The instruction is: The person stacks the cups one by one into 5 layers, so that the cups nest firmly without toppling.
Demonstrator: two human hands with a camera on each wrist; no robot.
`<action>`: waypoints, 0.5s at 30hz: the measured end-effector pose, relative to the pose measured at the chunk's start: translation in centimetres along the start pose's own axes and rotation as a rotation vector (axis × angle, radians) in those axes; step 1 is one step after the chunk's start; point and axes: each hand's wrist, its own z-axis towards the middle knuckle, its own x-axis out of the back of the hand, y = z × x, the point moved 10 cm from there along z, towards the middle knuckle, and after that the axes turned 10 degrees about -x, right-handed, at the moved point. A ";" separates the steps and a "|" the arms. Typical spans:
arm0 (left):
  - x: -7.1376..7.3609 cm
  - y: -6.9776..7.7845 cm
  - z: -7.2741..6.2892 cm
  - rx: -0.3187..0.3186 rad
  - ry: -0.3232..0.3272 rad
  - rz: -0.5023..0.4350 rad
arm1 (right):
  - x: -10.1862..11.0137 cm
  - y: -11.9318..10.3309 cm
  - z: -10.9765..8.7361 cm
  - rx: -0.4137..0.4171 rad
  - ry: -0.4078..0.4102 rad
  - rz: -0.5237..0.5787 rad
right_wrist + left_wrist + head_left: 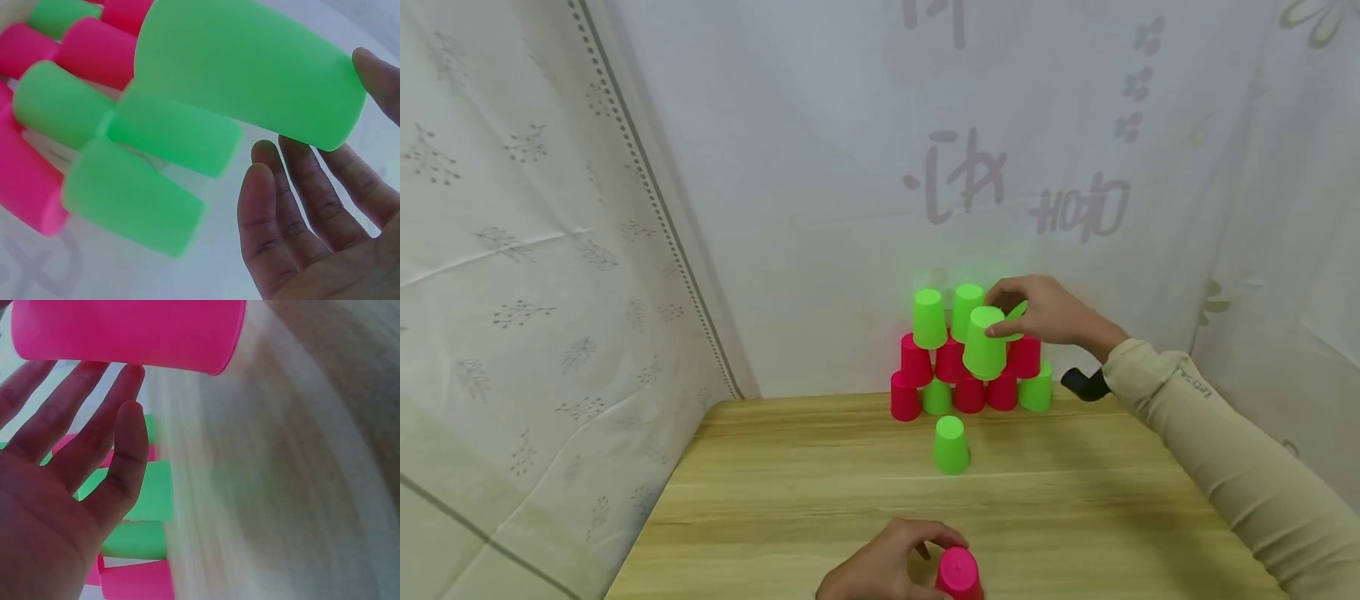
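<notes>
My right hand pinches an upside-down green cup near its narrow end, thumb on one side and fingers on the other. The cup is held in front of a cup pyramid, whose third level has green cups above a row of red-pink cups. In the right wrist view, three green cups stand side by side beyond the held cup. My left hand grips a pink cup at the table's near side. In the left wrist view, its fingers touch the side of that cup.
A lone green cup stands upside down on the wooden table, in front of the pyramid. The pyramid's bottom row mixes pink and green cups. A black curved object lies by the right sleeve. Patterned cloth hangs behind.
</notes>
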 end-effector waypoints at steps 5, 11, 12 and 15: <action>-0.1 -0.1 -0.1 0.010 0.012 -0.028 | 2.2 -0.9 1.0 -0.013 0.024 -0.012; -0.3 -0.2 -0.4 0.031 0.015 -0.058 | 4.6 -1.9 2.2 -0.032 0.045 -0.020; -0.3 -0.2 -0.4 0.034 0.013 -0.061 | 5.0 -2.0 2.4 -0.037 0.048 -0.022; -0.4 -0.3 -0.5 0.043 0.011 -0.063 | 6.0 -2.3 3.0 -0.046 0.069 -0.032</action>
